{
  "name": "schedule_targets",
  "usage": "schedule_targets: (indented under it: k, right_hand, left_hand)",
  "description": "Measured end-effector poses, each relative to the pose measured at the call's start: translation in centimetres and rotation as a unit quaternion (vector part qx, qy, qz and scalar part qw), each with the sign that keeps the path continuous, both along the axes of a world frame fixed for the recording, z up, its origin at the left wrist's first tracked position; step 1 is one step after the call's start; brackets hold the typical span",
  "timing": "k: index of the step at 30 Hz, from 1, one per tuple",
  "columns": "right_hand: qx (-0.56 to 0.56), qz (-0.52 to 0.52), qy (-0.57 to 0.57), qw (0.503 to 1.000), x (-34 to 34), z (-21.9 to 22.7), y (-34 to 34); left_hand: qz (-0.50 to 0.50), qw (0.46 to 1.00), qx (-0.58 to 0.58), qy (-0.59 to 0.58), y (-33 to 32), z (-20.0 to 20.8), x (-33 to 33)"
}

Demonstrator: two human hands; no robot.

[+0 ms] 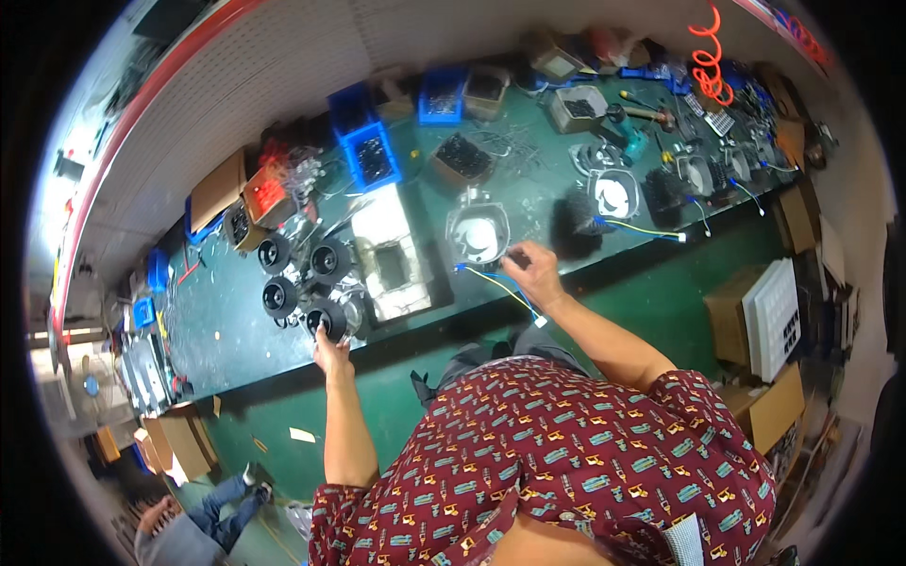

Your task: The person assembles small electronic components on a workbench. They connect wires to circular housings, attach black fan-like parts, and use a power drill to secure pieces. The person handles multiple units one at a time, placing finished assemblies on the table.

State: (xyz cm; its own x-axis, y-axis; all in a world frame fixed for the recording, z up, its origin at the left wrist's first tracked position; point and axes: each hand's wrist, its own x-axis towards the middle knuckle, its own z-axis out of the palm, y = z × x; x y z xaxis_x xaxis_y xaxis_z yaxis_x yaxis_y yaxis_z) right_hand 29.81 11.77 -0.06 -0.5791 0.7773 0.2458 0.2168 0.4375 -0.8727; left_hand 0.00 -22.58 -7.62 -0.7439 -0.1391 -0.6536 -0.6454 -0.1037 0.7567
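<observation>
My left hand (332, 355) grips a black round cup-shaped part (326, 321) at the near edge of a cluster of similar parts, thumb on its rim. My right hand (536, 274) has its fingers curled at the right rim of a round silver metal housing (479, 232) with a white disc inside. A dark patch shows at those fingertips, too small to make out. From the housing, blue and yellow wires (505, 288) run to a white plug (540, 322) beside my right wrist. More black round parts (279, 296) on metal bodies stand near my left hand.
A whitish block with a square hollow (415, 294) lies between my hands. Farther back on the green bench stand blue bins (371, 156) and a box of dark small parts (462, 158). More wired housings (613, 194) and a teal power driver (630, 141) lie to the right. Another person (193, 538) is at lower left.
</observation>
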Motion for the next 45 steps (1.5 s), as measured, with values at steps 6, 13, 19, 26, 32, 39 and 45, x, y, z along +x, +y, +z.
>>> schedule_targets:
  k: [6,13,19,26,32,39,45]
  right_hand:
    - [0.002,-0.022,-0.02,1.0,0.1,1.0,-0.8]
    - [0.0,-0.01,-0.015,1.0,-0.1,0.8,-1.4]
    - [0.004,-0.008,-0.003,1.0,0.2,0.7,-0.8]
    - [0.005,-0.027,0.014,1.0,0.1,1.1,-1.1]
    - [0.013,-0.041,0.006,0.999,-0.1,1.0,-1.1]
    - [-0.01,-0.02,0.014,1.0,0.1,1.1,-0.9]
    - [-0.041,-0.025,0.025,0.999,0.1,0.6,-1.0]
  left_hand:
    - [-0.099,0.989,-0.083,0.078,-4.7,7.6,3.9]
    - [-0.234,0.962,0.047,0.135,-0.8,18.2,6.9]
    - [-0.337,0.919,0.172,0.11,11.8,21.9,9.6]
    - [-0.418,0.896,0.113,0.098,21.0,21.2,12.5]
    - [-0.432,0.894,0.087,0.086,23.7,19.5,12.6]
    - [-0.429,0.899,0.06,0.065,25.5,19.9,13.6]
    - [-0.43,0.9,0.05,0.054,25.6,19.1,14.0]
